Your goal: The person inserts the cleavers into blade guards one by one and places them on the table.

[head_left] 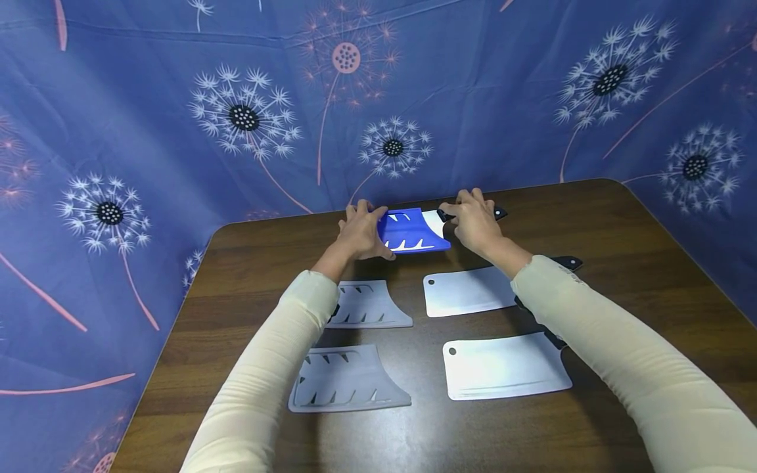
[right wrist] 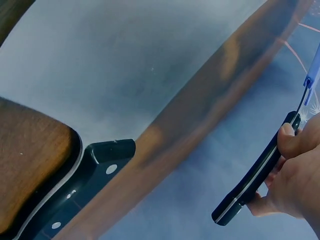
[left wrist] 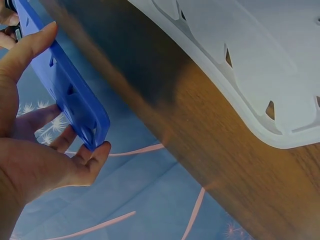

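Observation:
At the far side of the table, my left hand (head_left: pixel 357 233) grips the left end of a blue blade cover (head_left: pixel 411 230) with cut-out slots. My right hand (head_left: pixel 473 223) holds the black handle (right wrist: pixel 252 175) of a cleaver, whose blade (head_left: pixel 435 220) sits mostly inside the cover, with a bright strip showing at its right end. In the left wrist view, thumb and fingertips (left wrist: pixel 97 155) lie on opposite sides of the blue cover (left wrist: pixel 75 95). The right wrist view shows the thumb (right wrist: pixel 290 137) against the riveted handle, the cover at the frame's right edge.
Two grey blade covers (head_left: pixel 369 309) (head_left: pixel 349 378) lie on the left of the brown wooden table (head_left: pixel 248 289). Right of them lie two bare cleavers (head_left: pixel 464 293) (head_left: pixel 503 368), their handles partly behind the right forearm. A blue dandelion-print cloth (head_left: pixel 461 98) hangs behind the table.

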Motion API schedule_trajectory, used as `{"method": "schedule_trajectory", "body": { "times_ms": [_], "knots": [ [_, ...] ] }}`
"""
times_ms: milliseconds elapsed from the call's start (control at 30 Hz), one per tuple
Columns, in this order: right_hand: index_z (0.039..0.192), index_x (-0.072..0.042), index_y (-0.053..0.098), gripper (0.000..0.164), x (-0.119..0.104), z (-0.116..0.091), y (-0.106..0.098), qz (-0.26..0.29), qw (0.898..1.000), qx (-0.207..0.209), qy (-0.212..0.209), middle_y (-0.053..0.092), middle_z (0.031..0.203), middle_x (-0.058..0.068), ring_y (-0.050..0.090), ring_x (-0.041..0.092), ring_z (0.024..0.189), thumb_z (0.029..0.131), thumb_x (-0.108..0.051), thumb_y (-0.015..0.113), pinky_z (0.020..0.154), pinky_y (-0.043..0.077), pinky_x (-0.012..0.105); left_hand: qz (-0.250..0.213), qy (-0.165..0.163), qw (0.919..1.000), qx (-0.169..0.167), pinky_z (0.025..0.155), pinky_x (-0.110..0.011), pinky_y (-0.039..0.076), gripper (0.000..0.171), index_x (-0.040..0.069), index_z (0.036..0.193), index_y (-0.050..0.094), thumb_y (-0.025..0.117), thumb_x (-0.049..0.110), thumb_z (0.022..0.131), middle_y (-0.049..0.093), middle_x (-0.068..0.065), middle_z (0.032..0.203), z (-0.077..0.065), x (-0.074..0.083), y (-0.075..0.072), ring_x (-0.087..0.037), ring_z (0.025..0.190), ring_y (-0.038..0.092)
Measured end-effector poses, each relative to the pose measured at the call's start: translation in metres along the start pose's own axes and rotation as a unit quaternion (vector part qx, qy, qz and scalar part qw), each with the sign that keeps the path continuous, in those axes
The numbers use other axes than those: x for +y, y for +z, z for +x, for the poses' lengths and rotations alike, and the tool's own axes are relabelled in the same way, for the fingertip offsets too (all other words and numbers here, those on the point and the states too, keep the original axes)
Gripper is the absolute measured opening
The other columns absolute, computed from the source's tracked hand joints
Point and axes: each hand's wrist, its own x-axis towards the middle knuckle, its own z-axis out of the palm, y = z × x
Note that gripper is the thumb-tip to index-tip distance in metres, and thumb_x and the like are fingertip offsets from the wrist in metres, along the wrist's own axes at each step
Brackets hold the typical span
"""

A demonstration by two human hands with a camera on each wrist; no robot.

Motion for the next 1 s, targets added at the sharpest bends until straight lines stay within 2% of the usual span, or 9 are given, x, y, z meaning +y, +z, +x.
{"method": "schedule_trajectory", "body": {
  "times_ms": [600,800,900,1000],
  "knots": [
    [0.138,-0.012,0.054,0.058,0.007,0.007,0.014,0.003,0.997,-0.064,0.032,0.049,0.111,0.014,0.035,0.031,0.104,0.084,0.009,0.059,0.085,0.030,0.049,0.011,-0.013,0.9990,-0.041,0.104,-0.059,0.030,0.108,0.021,0.149,0.038,0.090,0.046,0.057,0.033,-0.015,0.142,0.012,-0.006,0.011,-0.036,0.129,0.028],
    [0.136,-0.011,0.056,0.054,0.011,0.013,0.019,0.013,0.996,-0.078,0.035,0.049,0.105,0.013,0.035,0.031,0.102,0.085,0.008,0.056,0.083,0.030,0.048,-0.004,-0.022,0.9979,-0.062,0.104,-0.058,0.030,0.107,0.020,0.148,0.039,0.090,0.044,0.058,0.031,-0.014,0.144,0.016,-0.009,0.014,-0.036,0.130,0.028],
    [0.135,-0.011,0.057,0.049,0.013,0.017,0.021,0.014,0.995,-0.092,0.036,0.049,0.103,0.012,0.036,0.031,0.103,0.088,0.005,0.056,0.086,0.032,0.052,-0.012,-0.027,0.9971,-0.070,0.104,-0.057,0.030,0.107,0.020,0.148,0.039,0.091,0.043,0.058,0.030,-0.014,0.145,0.018,-0.011,0.016,-0.035,0.130,0.027],
    [0.134,-0.011,0.058,0.047,0.014,0.020,0.023,0.023,0.993,-0.109,0.044,0.050,0.115,0.016,0.037,0.034,0.112,0.090,0.003,0.056,0.093,0.032,0.058,-0.018,-0.033,0.9964,-0.076,0.105,-0.056,0.029,0.107,0.020,0.149,0.038,0.091,0.042,0.058,0.029,-0.014,0.145,0.019,-0.012,0.019,-0.035,0.130,0.026]
  ]
}}
